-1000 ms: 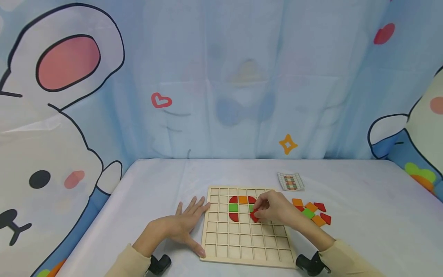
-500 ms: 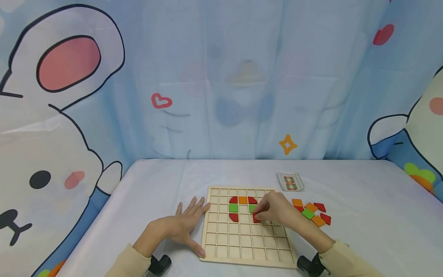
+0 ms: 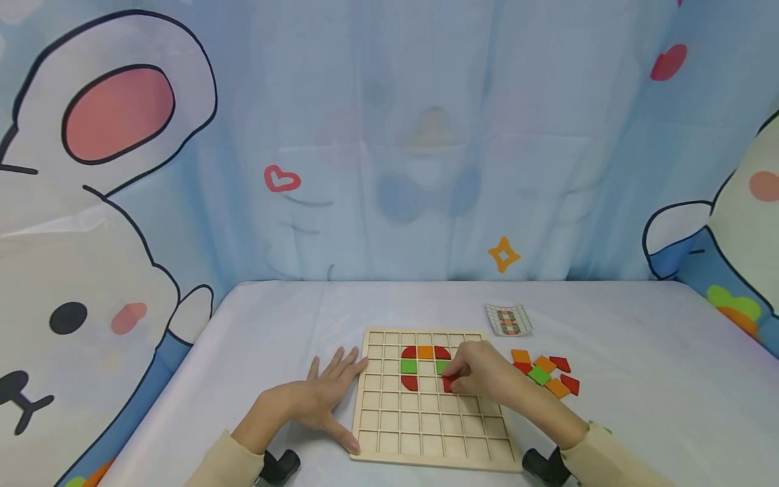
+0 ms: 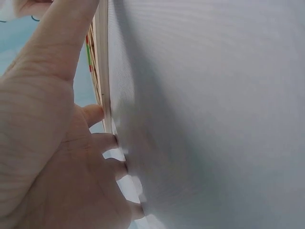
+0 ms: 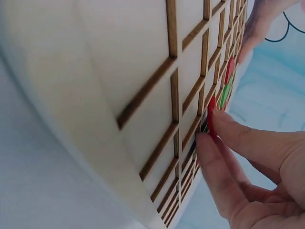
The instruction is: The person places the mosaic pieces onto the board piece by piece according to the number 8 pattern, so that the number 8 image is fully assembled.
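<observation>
My right hand (image 3: 485, 370) pinches a red tile (image 3: 447, 384) at a cell of the wooden grid board (image 3: 389, 443); in the right wrist view, thumb and fingertips hold that red tile (image 5: 211, 114) at the board's surface. Just above it in the head view sits a green tile (image 3: 441, 367). My left hand (image 3: 316, 400) lies with fingers spread, fingertips and thumb touching the board's left edge. Set in other cells are an orange tile (image 3: 425, 352), a second green tile (image 3: 409, 366) and several red tiles with rounded corners. My right fingers partly hide the held tile.
Loose orange, green and red tiles (image 3: 539, 375) lie right of the board, close to my right forearm. A small pattern card (image 3: 508, 320) rests behind them. A green bit (image 3: 601, 427) shows by my right sleeve. White cloth (image 3: 292, 311) covers the table.
The red tile, turned askew a second ago, has shifted slightly right and now lines up with its cell below the green tile. My left hand has stayed in place.
</observation>
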### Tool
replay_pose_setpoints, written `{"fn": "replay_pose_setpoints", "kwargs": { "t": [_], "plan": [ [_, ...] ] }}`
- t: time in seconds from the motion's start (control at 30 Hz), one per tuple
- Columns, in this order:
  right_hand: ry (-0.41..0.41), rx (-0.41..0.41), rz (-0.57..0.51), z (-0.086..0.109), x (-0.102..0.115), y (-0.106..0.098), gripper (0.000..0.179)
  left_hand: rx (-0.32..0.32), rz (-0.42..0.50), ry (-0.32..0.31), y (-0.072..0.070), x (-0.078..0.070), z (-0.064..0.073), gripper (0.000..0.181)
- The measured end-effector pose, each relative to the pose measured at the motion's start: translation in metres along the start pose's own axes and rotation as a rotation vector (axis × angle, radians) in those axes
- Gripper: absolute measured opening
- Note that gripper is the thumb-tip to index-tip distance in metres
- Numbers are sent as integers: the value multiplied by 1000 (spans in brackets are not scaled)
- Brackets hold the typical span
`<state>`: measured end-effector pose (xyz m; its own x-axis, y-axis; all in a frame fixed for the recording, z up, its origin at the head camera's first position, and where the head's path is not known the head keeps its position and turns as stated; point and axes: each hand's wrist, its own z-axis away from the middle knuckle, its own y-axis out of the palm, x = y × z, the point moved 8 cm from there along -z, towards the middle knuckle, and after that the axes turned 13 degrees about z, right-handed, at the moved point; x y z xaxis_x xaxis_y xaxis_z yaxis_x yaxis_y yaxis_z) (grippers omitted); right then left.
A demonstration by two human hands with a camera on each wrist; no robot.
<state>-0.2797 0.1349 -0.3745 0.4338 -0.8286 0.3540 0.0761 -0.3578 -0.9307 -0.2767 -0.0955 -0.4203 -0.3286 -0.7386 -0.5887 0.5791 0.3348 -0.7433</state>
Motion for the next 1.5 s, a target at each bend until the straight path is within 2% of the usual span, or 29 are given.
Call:
{"fn": "replay_pose_setpoints", "kwargs": {
  "t": [0.2,0.57,1.03,1.27,1.5],
  "plan": [
    [-29,0,-29,-1,0,4,20,7,6,1,1,1,0,131],
    [-79,3,-21,-4,1,1,9,-5,-9,-3,1,0,1,133],
    [34,-18,1,-6,1,3,10,-9,-15,-7,0,0,0,133],
    [34,-36,11,-6,4,3,11,-13,-18,-14,-1,-1,0,135],
    [77,-47,4,-4,6,5,14,-7,-10,-9,1,-2,1,133]
  ]
}}
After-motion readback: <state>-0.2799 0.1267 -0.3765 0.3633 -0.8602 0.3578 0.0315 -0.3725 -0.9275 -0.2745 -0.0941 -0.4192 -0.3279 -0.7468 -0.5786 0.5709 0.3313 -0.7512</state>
